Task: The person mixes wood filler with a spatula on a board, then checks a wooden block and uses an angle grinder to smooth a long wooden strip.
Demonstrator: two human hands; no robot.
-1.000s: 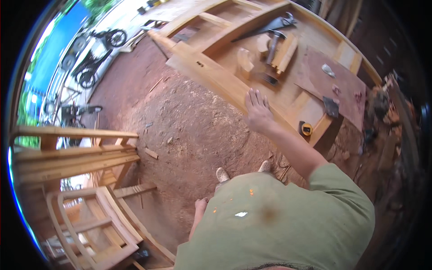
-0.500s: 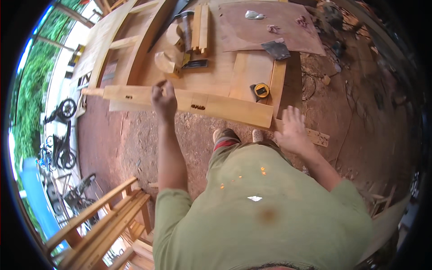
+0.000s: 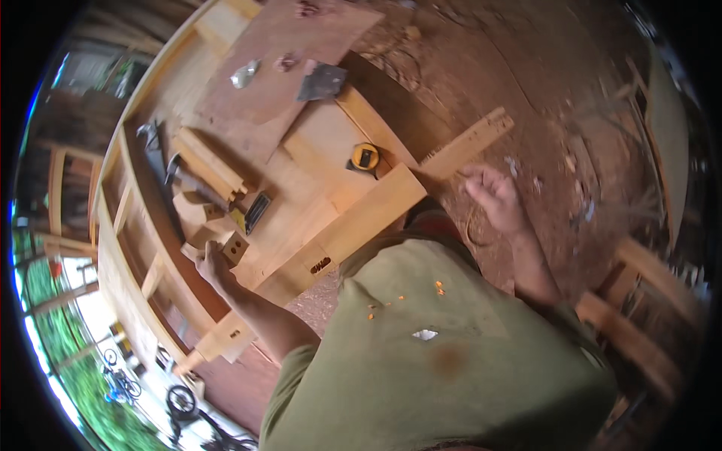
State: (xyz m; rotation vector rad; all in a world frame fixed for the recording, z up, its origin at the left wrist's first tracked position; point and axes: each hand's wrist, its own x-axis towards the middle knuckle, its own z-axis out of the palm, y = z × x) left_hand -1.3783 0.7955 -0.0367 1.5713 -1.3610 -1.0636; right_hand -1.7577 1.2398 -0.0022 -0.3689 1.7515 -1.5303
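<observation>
My left hand [image 3: 212, 263] has its fingers closed on a pale wooden block with small holes [image 3: 230, 251], over the frame's long front rail [image 3: 359, 225]. My right hand [image 3: 495, 197] is off the rail's right end, fingers slightly curled and apart, below a protruding board [image 3: 466, 143]. Beside the block are a hammer [image 3: 194, 180], a dark square tool [image 3: 256, 212], wooden strips [image 3: 207, 161] and another cut block [image 3: 192, 207]. A yellow tape measure [image 3: 365, 158] lies near the rail's right end. A saw [image 3: 154, 150] lies farther left.
A brown sheet [image 3: 297, 34] with a dark scrap [image 3: 322, 81] and small crumpled bits covers part of the frame. Reddish dirt floor [image 3: 549, 135] lies to the right, with leaning panels [image 3: 665, 150] and wooden pieces [image 3: 624, 331]. A motorcycle [image 3: 188, 413] stands lower left.
My view has swung round toward the frame's end. My left hand has moved from the rail onto the wooden block. My right hand has risen beside the rail's end, its fingers more curled.
</observation>
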